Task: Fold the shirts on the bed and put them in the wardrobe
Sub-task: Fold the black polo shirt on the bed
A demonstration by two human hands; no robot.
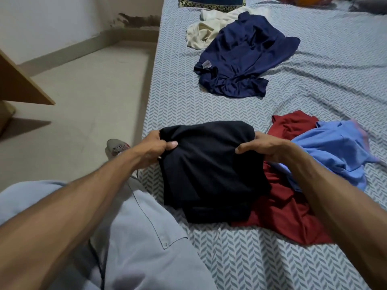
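Cloth this thin looks light and limp, so the black shirt (207,170) will probably sag wherever it is not held. It sits at the near edge of the bed (240,258), already doubled into a rough square, its right side lying over the red shirt (282,214).

The left hand (156,147) pinches the upper left corner, thumb on top and fingers curled under the fold. The right hand (263,146) grips the upper right corner the same way, thumb pressed onto the fabric. Both hold the far edge raised off the sheet while the near layers rest on the bed.

Judging by the drape, two corners held level suit it best; a one-handed lift would likely let the folds slide apart. Carrying it flat, with a palm under the middle, should keep the shape.

A blue shirt (337,149) lies crumpled just beside the red one. Farther up the bed a navy shirt (245,55) overlaps a cream shirt (204,31). All four look unfolded.
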